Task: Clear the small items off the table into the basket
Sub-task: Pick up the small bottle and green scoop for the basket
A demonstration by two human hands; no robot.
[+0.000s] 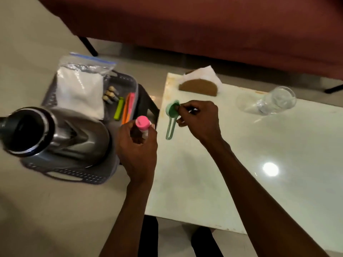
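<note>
My left hand (138,145) grips a small bottle with a pink cap (142,123), held over the gap between the grey basket (74,176) and the white table (241,164). My right hand (199,118) pinches a green measuring scoop (171,119) at its bowl, the handle hanging down above the table's left edge. The basket sits on the floor to the left and holds a steel kettle (46,132), a zip bag of white powder (81,88), a green marker (118,108), an orange and pink item (128,106) and small vials (110,94).
A brown napkin holder with white tissue (199,85) stands at the table's far left. A clear glass (269,102) lies on its side at the far right. A maroon sofa (204,25) runs behind the table.
</note>
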